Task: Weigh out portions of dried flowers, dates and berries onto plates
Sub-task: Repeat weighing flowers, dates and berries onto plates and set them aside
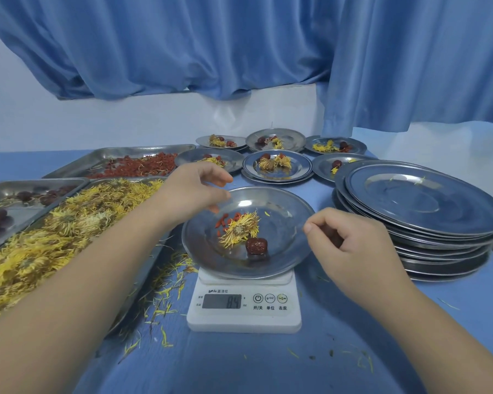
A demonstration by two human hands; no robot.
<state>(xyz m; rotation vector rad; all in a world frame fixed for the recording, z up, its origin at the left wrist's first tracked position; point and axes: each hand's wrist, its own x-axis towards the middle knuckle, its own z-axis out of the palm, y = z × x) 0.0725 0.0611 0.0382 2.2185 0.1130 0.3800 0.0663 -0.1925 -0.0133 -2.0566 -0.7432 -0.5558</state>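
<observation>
Hovering over the plate [291, 240] (scale [244, 317] reads 8.4), my left hand [194, 191] hangs loose, empty — right hand [350, 245] curled, grip unclear.

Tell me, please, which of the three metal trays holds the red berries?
The farthest tray, nearest the wall, holds the red berries. The left tray holds dark dates, and the big near tray holds yellow flowers.

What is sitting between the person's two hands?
In the head view, a metal plate on the scale, holding a dried flower, a date and red berries, lies between the left hand and right hand.
</observation>
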